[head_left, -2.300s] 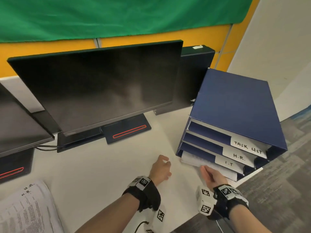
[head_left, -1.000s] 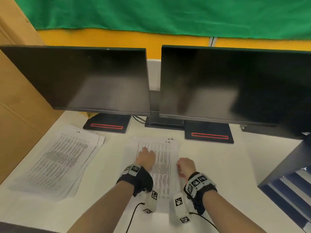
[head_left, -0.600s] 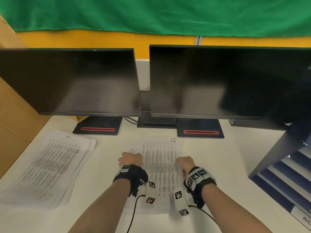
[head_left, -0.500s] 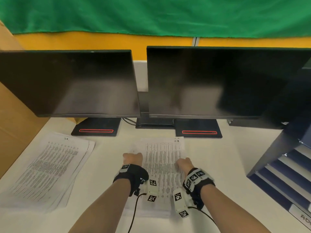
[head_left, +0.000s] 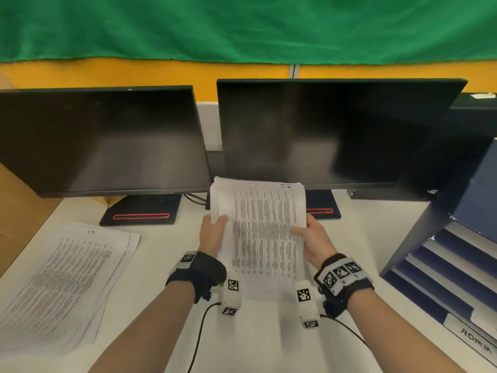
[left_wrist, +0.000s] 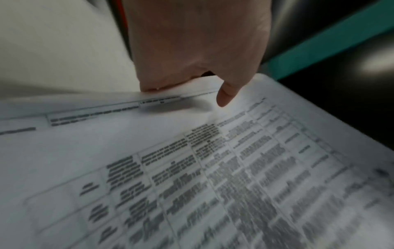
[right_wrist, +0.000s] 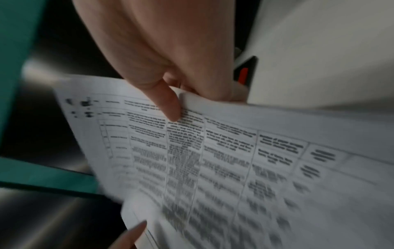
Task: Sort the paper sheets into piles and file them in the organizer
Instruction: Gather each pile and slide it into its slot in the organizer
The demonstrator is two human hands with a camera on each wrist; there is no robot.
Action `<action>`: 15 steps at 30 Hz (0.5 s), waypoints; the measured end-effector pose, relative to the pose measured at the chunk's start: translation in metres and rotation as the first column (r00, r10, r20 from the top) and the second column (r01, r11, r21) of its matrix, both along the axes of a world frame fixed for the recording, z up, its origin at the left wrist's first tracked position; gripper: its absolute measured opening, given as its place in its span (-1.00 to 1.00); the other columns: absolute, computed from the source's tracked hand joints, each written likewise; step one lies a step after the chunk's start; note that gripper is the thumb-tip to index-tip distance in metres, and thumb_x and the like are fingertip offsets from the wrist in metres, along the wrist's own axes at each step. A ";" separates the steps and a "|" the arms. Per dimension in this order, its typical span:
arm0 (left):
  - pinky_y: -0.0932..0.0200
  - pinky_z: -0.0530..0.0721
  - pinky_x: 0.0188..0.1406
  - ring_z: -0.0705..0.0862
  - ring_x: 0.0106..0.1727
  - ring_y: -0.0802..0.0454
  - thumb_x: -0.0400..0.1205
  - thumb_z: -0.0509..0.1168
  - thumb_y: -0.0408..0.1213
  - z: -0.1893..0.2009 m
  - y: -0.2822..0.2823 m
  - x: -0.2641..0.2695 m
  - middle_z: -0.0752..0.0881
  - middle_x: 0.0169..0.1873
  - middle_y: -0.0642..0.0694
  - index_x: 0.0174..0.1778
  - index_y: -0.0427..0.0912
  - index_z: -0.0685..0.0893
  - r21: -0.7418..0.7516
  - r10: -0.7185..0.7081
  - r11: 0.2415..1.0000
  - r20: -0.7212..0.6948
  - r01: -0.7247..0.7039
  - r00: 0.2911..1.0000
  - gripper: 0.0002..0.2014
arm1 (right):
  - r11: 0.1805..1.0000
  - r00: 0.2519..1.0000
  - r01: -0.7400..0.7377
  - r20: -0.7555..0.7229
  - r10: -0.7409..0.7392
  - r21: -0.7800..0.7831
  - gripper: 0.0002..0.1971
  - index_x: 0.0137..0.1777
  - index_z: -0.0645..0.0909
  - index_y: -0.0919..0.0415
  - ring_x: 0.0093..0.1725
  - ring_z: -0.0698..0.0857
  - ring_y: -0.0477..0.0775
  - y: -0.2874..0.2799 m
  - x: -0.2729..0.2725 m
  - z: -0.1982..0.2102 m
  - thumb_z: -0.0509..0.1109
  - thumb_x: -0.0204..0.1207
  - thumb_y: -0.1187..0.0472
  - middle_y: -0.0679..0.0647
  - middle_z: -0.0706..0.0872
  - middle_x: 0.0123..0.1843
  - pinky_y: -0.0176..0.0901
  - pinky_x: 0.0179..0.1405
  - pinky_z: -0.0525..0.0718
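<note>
A stack of printed paper sheets (head_left: 265, 232) is lifted off the white desk, tilted up in front of the monitors. My left hand (head_left: 213, 232) grips its left edge, thumb on the top sheet (left_wrist: 234, 168). My right hand (head_left: 312, 238) grips the right edge, thumb on the print (right_wrist: 224, 160). A second pile of sheets (head_left: 61, 284) lies flat at the left of the desk. The blue organizer (head_left: 454, 265) stands at the right edge, its labelled slots facing me.
Two dark monitors (head_left: 102, 141) (head_left: 330, 130) stand side by side at the back on stands with red lines. A brown board (head_left: 16, 211) leans at the far left. Cables run from my wrist cameras across the white desk (head_left: 166, 246).
My view swung from the organizer to the desk centre. Both hands closed on the sides of the flat middle stack and lifted it, tilting its far end up towards the monitors.
</note>
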State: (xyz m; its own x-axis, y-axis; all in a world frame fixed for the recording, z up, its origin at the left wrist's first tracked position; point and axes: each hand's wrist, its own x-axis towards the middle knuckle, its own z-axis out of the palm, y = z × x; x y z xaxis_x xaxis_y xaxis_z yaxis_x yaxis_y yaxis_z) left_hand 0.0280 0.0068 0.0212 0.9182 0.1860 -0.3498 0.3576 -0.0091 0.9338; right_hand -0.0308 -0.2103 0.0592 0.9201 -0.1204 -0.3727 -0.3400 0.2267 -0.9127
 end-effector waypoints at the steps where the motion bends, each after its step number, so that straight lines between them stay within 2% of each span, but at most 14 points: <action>1: -0.04 0.59 0.12 0.61 0.22 -0.18 0.65 0.24 -0.26 0.010 -0.006 0.001 0.58 0.18 -0.14 0.36 -0.19 0.37 0.002 -0.018 1.000 0.079 0.018 0.997 -0.62 | 0.999 0.998 0.021 0.052 -0.020 -0.028 -0.72 0.11 0.59 0.19 0.12 0.74 0.19 0.001 0.001 0.007 0.27 0.51 0.51 0.18 0.76 0.10 0.15 0.15 0.68; 4: 0.06 0.60 0.07 0.60 0.15 0.00 0.68 0.17 -0.31 0.034 -0.023 0.000 0.58 0.07 0.02 0.25 -0.04 0.38 0.004 -0.031 1.000 0.285 0.031 0.958 -0.75 | 0.988 0.980 0.090 0.188 -0.065 -0.127 -0.78 -0.06 0.64 0.19 0.11 0.68 0.19 0.004 0.007 0.025 0.33 0.45 0.52 0.15 0.74 0.01 0.05 0.16 0.63; 6: 0.24 0.63 -0.01 0.60 0.12 0.09 0.71 0.10 -0.35 0.040 -0.031 -0.005 0.57 0.12 -0.01 0.25 -0.09 0.35 0.032 -0.038 0.999 0.410 0.028 0.911 -0.79 | 0.981 0.964 0.145 0.242 -0.112 -0.125 -0.81 -0.09 0.67 0.11 0.12 0.65 0.19 0.006 0.010 0.032 0.40 0.44 0.42 0.10 0.73 0.00 0.09 0.19 0.61; 8: 0.30 0.67 -0.03 0.62 0.15 0.10 0.72 0.07 -0.37 0.037 -0.037 -0.010 0.56 0.17 -0.07 0.26 -0.10 0.30 0.066 -0.063 0.997 0.483 0.036 0.873 -0.78 | 0.983 0.955 0.167 0.262 -0.142 -0.076 -0.89 -0.09 0.66 0.09 0.11 0.64 0.20 0.007 0.011 0.036 0.45 0.44 0.29 0.10 0.71 0.00 0.08 0.16 0.62; 9: 0.30 0.68 -0.02 0.63 0.16 0.10 0.72 0.07 -0.37 0.034 -0.039 -0.013 0.56 0.18 -0.07 0.25 -0.07 0.27 0.077 -0.073 0.996 0.497 0.040 0.865 -0.77 | 0.983 0.949 0.180 0.267 -0.165 -0.033 -0.90 -0.04 0.64 0.13 0.08 0.64 0.14 0.008 0.010 0.038 0.44 0.46 0.24 0.07 0.70 -0.02 -0.01 0.09 0.61; 11: 0.27 0.69 -0.03 0.64 0.14 0.12 0.71 0.11 -0.36 0.031 -0.040 -0.016 0.56 0.16 -0.01 0.25 0.00 0.23 0.067 -0.068 0.997 0.497 0.040 0.865 -0.72 | 0.976 0.938 0.215 0.273 -0.216 0.034 -0.76 0.15 0.56 0.23 0.01 0.64 -0.03 0.009 0.009 0.044 0.35 0.54 0.16 -0.01 0.66 -0.02 -0.23 -0.10 0.53; 12: 0.27 0.69 -0.06 0.65 0.12 0.14 0.70 0.14 -0.35 0.030 -0.040 -0.015 0.57 0.13 0.02 0.26 0.03 0.23 0.056 -0.056 0.998 0.496 0.033 0.867 -0.69 | 0.972 0.932 0.231 0.277 -0.233 0.040 -0.71 0.22 0.51 0.25 0.00 0.63 -0.09 0.009 0.009 0.045 0.29 0.58 0.13 -0.02 0.64 0.00 -0.28 -0.15 0.50; 14: 0.31 0.66 -0.13 0.66 0.05 0.20 0.68 0.18 -0.33 0.033 -0.040 -0.013 0.59 0.07 0.08 0.27 0.09 0.22 0.046 -0.046 0.999 0.497 0.027 0.866 -0.65 | 0.966 0.925 0.258 0.297 -0.239 -0.027 -0.70 0.30 0.40 0.19 0.03 0.63 -0.05 0.009 0.013 0.045 0.19 0.63 0.09 0.01 0.61 0.05 -0.24 -0.13 0.54; 15: 0.31 0.66 -0.14 0.66 0.03 0.22 0.68 0.19 -0.31 0.036 -0.040 -0.012 0.60 0.05 0.11 0.28 0.11 0.23 0.042 -0.049 0.999 0.495 0.033 0.867 -0.64 | 0.957 0.924 0.272 0.305 -0.230 -0.101 -0.71 0.33 0.34 0.11 0.10 0.62 0.00 0.010 0.014 0.045 0.15 0.65 0.09 0.02 0.60 0.08 -0.17 -0.05 0.58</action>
